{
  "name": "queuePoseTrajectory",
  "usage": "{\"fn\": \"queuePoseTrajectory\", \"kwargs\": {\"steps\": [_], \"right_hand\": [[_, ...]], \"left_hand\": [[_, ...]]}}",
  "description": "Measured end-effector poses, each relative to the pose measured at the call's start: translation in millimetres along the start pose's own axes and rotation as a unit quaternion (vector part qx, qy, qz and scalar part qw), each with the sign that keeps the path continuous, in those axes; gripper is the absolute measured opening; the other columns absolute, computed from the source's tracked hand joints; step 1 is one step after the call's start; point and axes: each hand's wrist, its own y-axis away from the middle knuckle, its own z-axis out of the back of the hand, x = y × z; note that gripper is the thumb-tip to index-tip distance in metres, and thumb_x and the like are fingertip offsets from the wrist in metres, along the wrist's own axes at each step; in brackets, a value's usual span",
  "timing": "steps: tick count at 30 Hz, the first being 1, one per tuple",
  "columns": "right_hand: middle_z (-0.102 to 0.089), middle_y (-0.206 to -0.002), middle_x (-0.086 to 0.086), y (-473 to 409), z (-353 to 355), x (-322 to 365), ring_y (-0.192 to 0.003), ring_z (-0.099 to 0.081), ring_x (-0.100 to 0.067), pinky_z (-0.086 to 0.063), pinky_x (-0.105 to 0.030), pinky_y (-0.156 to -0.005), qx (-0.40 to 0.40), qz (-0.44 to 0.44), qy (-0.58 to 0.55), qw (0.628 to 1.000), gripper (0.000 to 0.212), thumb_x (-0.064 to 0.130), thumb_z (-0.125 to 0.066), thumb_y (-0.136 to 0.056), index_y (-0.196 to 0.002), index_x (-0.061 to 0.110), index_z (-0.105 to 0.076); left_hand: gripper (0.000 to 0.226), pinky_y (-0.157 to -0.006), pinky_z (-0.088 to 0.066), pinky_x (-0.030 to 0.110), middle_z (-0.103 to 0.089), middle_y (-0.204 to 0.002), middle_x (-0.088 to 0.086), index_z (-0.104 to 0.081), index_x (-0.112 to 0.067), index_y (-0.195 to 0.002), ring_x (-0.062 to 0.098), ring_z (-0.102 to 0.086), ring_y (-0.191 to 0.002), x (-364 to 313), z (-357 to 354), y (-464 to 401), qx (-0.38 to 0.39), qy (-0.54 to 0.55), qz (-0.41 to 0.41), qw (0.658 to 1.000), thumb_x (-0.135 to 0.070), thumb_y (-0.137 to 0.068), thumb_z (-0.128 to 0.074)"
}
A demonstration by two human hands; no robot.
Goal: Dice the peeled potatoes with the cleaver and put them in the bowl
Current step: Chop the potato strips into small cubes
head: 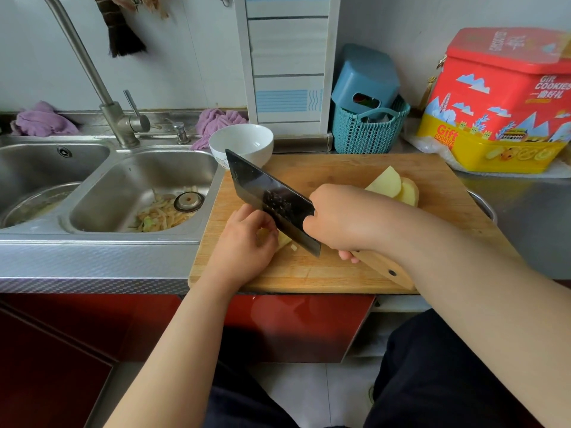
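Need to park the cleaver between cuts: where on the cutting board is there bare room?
Bare wood runs along the cutting board back, between the white bowl and the potato slices. The near left is crowded: left hand holds potato against the cleaver, gripped by the right hand.

We see a steel counter [92,261] carrying a wooden board [355,171], which sits at the middle and overhangs the front edge. At ten o'clock from the board a double sink [129,186] is set into the counter, with a tap [120,118] behind it. A white bowl [241,143] stands at eleven o'clock, touching the board's far corner. At one o'clock a teal basket [367,134] stands against the wall, and at two o'clock a red and yellow tin [500,112] rests on the counter. Two purple cloths [216,122] lie on the ledge behind the sink.

On the board, potato slices [392,185] lie at its two o'clock side, and a potato piece [285,242] lies at seven o'clock.
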Motion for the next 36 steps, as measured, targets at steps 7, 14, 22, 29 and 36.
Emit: {"fn": "queuePoseTrajectory", "kwargs": {"steps": [7, 14, 22, 29, 36], "right_hand": [[-0.065, -0.07, -0.019, -9.5, 1.7, 6.4, -0.047, -0.058, -0.024, -0.05, -0.028, -0.048, 0.058, -0.015, 0.023, 0.998, 0.033, 0.018, -0.036, -0.102, -0.124, -0.003, -0.048], [-0.06, -0.065, -0.017, -24.1, -7.3, -1.1, -0.037, -0.053, -0.02, -0.047, -0.025, -0.041, 0.044, -0.021, -0.011, 0.999, 0.014, 0.018, -0.038, -0.101, -0.103, 0.005, -0.044], [-0.071, -0.087, -0.027, -20.4, -11.0, -22.5, -0.057, -0.059, -0.029, -0.049, -0.031, -0.05, 0.008, -0.015, -0.097, 0.995, 0.033, 0.02, -0.04, -0.099, -0.12, -0.004, -0.049], [-0.071, -0.079, -0.019, -5.4, 1.7, -14.2, -0.051, -0.059, -0.024, -0.051, -0.029, -0.049, -0.034, 0.007, -0.057, 0.998, 0.02, 0.022, -0.04, -0.099, -0.107, 0.007, -0.049], [-0.065, -0.073, -0.016, -2.6, -3.6, -4.5, -0.051, -0.058, -0.023, -0.052, -0.029, -0.047, -0.006, -0.002, -0.037, 0.999, 0.033, 0.022, -0.039, -0.1, -0.124, 0.003, -0.05]], "left_hand": [[0.013, -0.075, -0.038, 0.024, -0.05, -0.096, -0.006, -0.055, -0.024, -0.082, 0.016, -0.049, -0.089, 1.0, -0.7, 0.3, 0.003, -0.015, -0.005, 1.0, -0.017, -0.084, -0.065], [0.017, -0.075, -0.038, 0.025, -0.051, -0.096, -0.004, -0.052, -0.025, -0.083, 0.016, -0.049, -0.088, 2.4, -2.0, 0.6, 0.001, -0.024, -0.01, 1.0, -0.016, -0.083, -0.066], [0.011, -0.077, -0.049, 0.034, -0.05, -0.094, -0.009, -0.058, -0.025, -0.08, 0.016, -0.052, -0.085, -1.5, 1.4, 2.4, -0.003, 0.01, 0.031, 0.999, -0.02, -0.085, -0.066], [0.012, -0.081, -0.05, 0.038, -0.052, -0.092, -0.007, -0.057, -0.024, -0.079, 0.014, -0.053, -0.089, -7.9, 6.5, 3.3, -0.018, 0.03, 0.048, 0.998, -0.02, -0.087, -0.065], [0.011, -0.077, -0.052, 0.038, -0.049, -0.091, -0.017, -0.056, -0.024, -0.079, 0.014, -0.053, -0.088, -6.2, 4.1, 3.6, -0.005, 0.014, 0.028, 0.999, -0.019, -0.082, -0.065]]}}
